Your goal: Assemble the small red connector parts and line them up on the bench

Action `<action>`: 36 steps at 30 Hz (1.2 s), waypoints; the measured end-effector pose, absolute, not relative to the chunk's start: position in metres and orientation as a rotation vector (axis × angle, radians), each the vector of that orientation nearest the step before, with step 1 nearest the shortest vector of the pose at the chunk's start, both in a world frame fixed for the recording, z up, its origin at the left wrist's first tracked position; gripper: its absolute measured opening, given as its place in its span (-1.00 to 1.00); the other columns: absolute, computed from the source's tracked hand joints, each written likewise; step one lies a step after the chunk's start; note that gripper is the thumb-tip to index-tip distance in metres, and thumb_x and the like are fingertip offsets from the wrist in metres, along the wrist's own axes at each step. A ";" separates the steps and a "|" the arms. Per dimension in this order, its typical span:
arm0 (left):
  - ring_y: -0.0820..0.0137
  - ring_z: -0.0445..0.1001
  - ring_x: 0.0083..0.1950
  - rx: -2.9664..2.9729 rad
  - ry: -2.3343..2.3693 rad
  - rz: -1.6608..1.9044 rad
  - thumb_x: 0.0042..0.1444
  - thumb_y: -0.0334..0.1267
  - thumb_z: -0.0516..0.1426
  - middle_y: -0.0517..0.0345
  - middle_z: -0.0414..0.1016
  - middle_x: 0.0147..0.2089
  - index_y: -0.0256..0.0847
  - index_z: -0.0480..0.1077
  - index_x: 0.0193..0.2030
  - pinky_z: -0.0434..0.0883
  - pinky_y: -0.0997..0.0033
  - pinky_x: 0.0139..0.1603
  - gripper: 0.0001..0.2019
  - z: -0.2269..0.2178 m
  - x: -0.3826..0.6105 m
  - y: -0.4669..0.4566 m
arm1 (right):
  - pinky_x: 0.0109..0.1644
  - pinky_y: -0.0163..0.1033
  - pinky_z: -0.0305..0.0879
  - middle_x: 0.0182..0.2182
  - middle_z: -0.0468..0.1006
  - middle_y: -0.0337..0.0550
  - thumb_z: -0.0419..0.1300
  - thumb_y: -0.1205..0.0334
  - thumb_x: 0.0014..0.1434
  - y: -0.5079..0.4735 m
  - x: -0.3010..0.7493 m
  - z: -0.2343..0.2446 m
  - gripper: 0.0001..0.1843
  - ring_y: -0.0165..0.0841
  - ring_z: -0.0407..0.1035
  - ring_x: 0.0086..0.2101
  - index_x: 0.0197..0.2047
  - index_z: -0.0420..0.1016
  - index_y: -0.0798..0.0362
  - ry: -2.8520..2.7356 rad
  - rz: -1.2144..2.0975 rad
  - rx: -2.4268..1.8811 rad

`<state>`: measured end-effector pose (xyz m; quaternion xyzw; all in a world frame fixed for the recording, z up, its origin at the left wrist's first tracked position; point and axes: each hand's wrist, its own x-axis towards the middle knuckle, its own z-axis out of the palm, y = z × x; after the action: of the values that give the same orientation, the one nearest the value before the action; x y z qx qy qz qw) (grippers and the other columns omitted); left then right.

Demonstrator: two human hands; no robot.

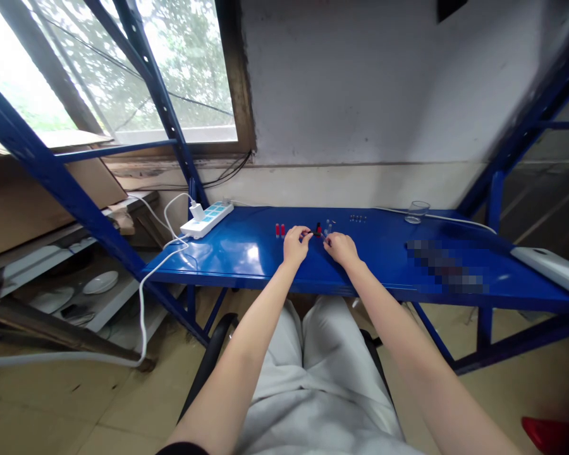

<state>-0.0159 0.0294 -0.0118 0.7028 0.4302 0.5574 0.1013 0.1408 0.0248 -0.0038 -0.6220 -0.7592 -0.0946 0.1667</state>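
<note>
Both my hands rest on a blue metal shelf-table (pixel 246 253) in front of me. My left hand (pixel 296 243) has its fingers curled in a pinch round a small dark part I cannot make out. My right hand (pixel 341 246) is likewise curled, its fingertips at small clear and dark pieces (pixel 326 229). Between the two hands stands a tiny red and black part (pixel 318 229). Two small red pieces (pixel 279 230) stand just left of my left hand. A row of tiny dark parts (pixel 357 218) lies further back on the right.
A white power strip (pixel 207 219) with a plug and white cable (pixel 142 297) lies at the table's left end. A clear glass cup (pixel 416 212) stands at the back right. Blue rack posts (pixel 57 183) flank the table; bowls (pixel 100 282) sit on a low shelf at left.
</note>
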 end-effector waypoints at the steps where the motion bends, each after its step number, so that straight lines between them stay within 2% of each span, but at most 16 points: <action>1: 0.45 0.39 -0.28 2.072 1.271 1.644 0.09 -0.32 0.08 0.11 0.43 -0.29 -0.21 0.39 -0.27 0.37 0.39 -0.15 -0.91 -0.012 -0.016 0.029 | -0.27 -0.28 0.15 -0.32 0.51 0.02 0.01 0.29 0.15 0.024 0.140 -0.004 -0.78 -0.29 0.38 -0.30 -0.33 0.48 0.14 -2.167 -0.281 -1.771; 12: 0.42 0.40 -0.23 2.126 1.313 1.617 0.14 -0.30 0.04 0.08 0.46 -0.24 -0.20 0.39 -0.21 0.37 0.37 -0.11 -0.86 -0.011 -0.014 0.028 | -0.21 -0.21 0.10 -0.32 0.51 0.06 -0.03 0.32 0.15 0.022 0.138 -0.006 -0.78 -0.25 0.37 -0.29 -0.35 0.44 0.16 -2.186 -0.353 -1.740; 17: 0.39 0.40 -0.14 2.289 1.288 1.548 0.21 -0.25 -0.05 0.06 0.48 -0.20 -0.18 0.38 -0.04 0.34 0.33 -0.02 -0.73 -0.007 -0.014 0.020 | -0.21 -0.23 0.07 -0.33 0.51 0.01 -0.01 0.30 0.13 0.021 0.138 -0.008 -0.79 -0.29 0.36 -0.30 -0.38 0.43 0.13 -2.156 -0.336 -1.712; 22: 0.35 0.39 -0.11 2.440 1.256 1.400 0.24 -0.22 -0.12 0.05 0.48 -0.16 -0.12 0.26 0.15 0.34 0.30 -0.01 -0.63 -0.005 -0.012 0.014 | -0.29 -0.27 0.05 -0.41 0.49 -0.11 0.02 0.21 0.10 0.022 0.142 -0.010 -0.80 -0.35 0.33 -0.38 -0.44 0.40 0.08 -2.072 -0.213 -1.684; 27: 0.35 0.38 -0.13 2.543 1.193 1.321 0.24 -0.24 -0.12 0.04 0.47 -0.17 -0.16 0.29 0.13 0.33 0.31 0.00 -0.63 -0.008 -0.011 0.016 | -0.35 -0.31 0.02 -0.46 0.46 -0.15 0.05 0.20 0.07 0.024 0.145 -0.011 -0.83 -0.39 0.29 -0.43 -0.45 0.37 0.08 -2.012 -0.180 -1.590; 36: 0.36 0.38 -0.16 2.501 1.188 1.326 0.22 -0.28 -0.10 0.05 0.49 -0.16 -0.15 0.27 0.15 0.36 0.34 -0.04 -0.61 -0.011 -0.010 0.017 | -0.39 -0.30 -0.02 -0.56 0.38 -0.19 0.07 0.15 0.07 0.029 0.150 -0.016 -0.78 -0.41 0.24 -0.50 -0.51 0.35 0.08 -1.919 -0.191 -1.446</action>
<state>-0.0102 0.0172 -0.0112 0.8142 0.3867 0.4316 0.0357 0.1497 0.0286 -0.0162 -0.5603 -0.7436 -0.0740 0.3573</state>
